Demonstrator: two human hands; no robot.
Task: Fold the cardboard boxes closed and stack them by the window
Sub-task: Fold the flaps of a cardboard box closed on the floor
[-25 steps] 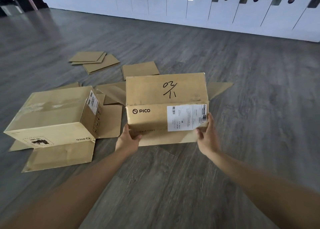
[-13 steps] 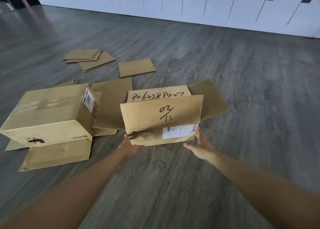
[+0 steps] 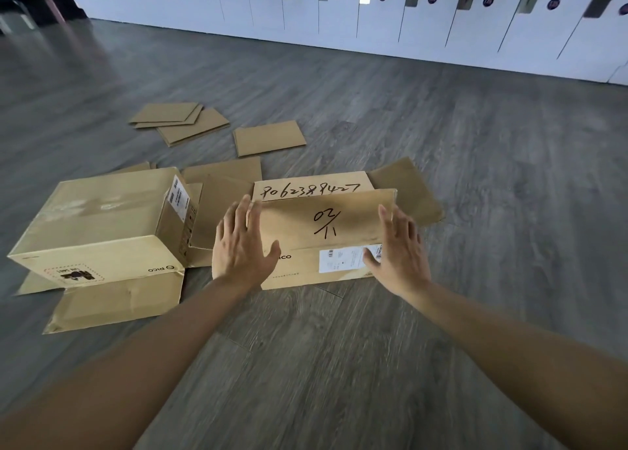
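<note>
Cardboard box (image 3: 323, 232) with handwritten marks lies on the grey floor (image 3: 441, 347) directly in front of the person, and both hands are at it. The left hand (image 3: 243, 245) has straight, spread fingers at the left end of the near flap; the right hand (image 3: 399, 249) is also flat and spread at the right end. Neither hand holds anything, and I cannot tell if the palms really touch the cardboard. The far flap (image 3: 311, 186) with a long number shows behind, and side flaps lie open on the floor. I judge that the closing of this box is now in hand. The next move probably needs pressing the near flap down level, then tucking the others. A second box (image 3: 98, 222) stands near on the left with its flaps spread out, loose cardboard sheets (image 3: 180, 121) lie further away, and white lockers (image 3: 373, 18) line the wall.
</note>
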